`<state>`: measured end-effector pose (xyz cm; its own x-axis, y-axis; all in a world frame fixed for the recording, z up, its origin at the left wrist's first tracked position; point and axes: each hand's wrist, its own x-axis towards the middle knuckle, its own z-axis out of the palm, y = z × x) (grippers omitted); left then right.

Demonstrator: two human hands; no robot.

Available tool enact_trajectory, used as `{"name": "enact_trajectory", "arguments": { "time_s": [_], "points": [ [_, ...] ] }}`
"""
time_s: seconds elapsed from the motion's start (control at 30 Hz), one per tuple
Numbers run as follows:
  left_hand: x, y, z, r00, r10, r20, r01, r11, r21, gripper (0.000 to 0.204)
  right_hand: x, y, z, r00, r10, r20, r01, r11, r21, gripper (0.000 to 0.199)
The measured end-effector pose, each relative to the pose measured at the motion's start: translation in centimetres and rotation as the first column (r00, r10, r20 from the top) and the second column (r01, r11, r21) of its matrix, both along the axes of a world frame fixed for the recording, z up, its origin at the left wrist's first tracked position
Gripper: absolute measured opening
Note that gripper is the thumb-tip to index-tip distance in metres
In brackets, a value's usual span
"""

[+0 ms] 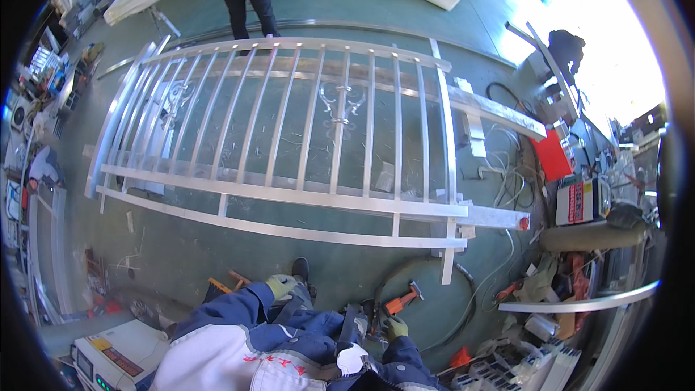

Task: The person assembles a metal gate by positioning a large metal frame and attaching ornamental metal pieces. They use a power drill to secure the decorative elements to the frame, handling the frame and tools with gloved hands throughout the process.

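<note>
My left hand (281, 287), in a yellow-green glove, is low in front of me by my leg. Its fingers are too small to read, and I make out nothing in it. My right hand (395, 328), gloved alike, is at my right side, just below an orange tool (396, 305) with a black cable near it. Whether the hand touches that tool I cannot tell. Ahead of both hands a silvery metal railing (289, 195) lies across long supports, with several parallel bars and scroll ornaments (342, 106) between some of them.
A black cable (463, 318) curves over the green floor at right. Beyond the railing stands a person (245, 0) in pink and black; another dark figure (565, 51) is at far right. A white machine (119, 355) sits lower left, a boxy unit (583, 201) at right. Scrap (543, 326) piles lower right.
</note>
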<state>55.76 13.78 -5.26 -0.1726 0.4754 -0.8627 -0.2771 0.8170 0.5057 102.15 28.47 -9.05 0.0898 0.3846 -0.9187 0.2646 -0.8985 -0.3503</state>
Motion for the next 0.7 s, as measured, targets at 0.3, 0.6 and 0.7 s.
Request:
{"name": "enact_trajectory", "arguments": {
  "time_s": [0.3, 0.6, 0.7],
  "points": [
    [-9.2, -8.0, -3.7, 0.958, 0.017, -0.285, -0.036, 0.998, -0.06, 0.03, -12.3, 4.7, 4.4, 0.967, 0.234, -0.101, -0.235, 0.972, 0.004, 0.043],
    [-8.8, -15.5, -1.5, 0.822, -0.266, -0.504, 0.271, 0.96, -0.066, 0.035, -19.2, 9.9, 3.2, 0.69, 0.702, -0.173, -0.714, 0.701, -0.003, 0.042],
    [-7.8, -3.9, -4.3, 0.871, -0.197, -0.45, 0.298, 0.941, 0.163, 0.034, -10.8, 24.4, -1.5, -0.145, 0.88, 0.452, -0.73, -0.404, 0.551, 0.028]
  ]
}}
